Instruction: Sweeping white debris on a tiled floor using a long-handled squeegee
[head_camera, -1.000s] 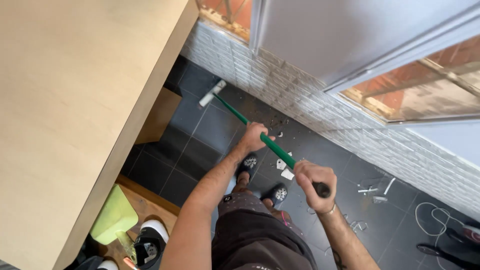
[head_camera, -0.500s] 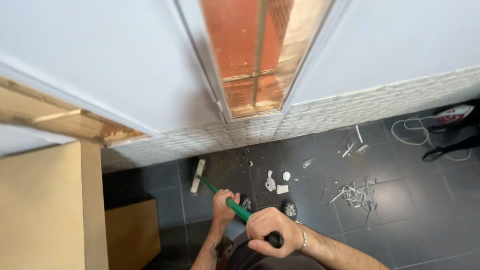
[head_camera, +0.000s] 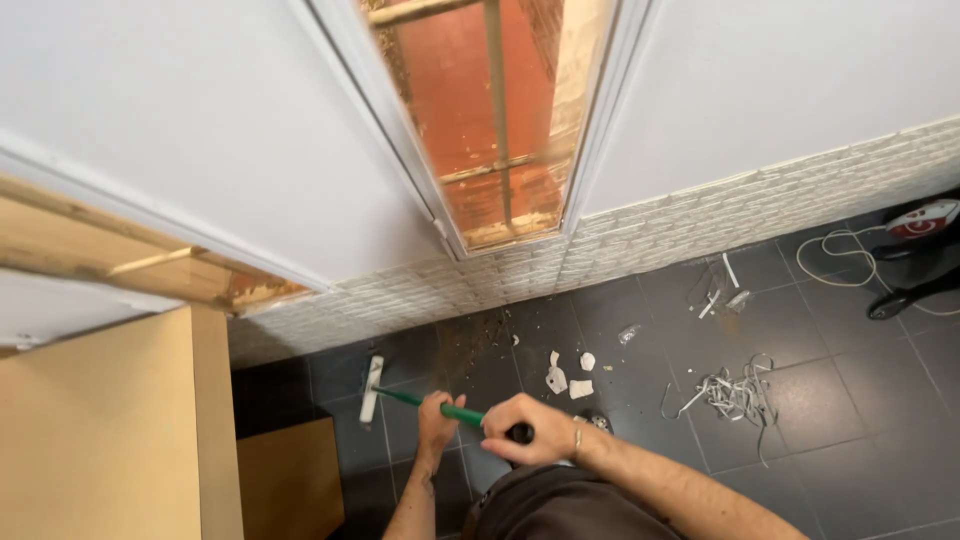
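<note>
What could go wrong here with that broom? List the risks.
1. The broom head sits left of the white scraps, so grit along the wall base may get scattered rather than gathered.
2. The tangled white strips could wrap around the head or a foot.
3. The white cord lies looped on the dark tile floor, a likely trip hazard.
Both the left hand and the right hand grip the green handle.

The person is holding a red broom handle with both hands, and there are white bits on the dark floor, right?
Not quite: the broom handle is green, not red, as the head view shows. The rest is right: the left hand and the right hand both grip it, and white bits lie on the dark tiled floor.
</note>
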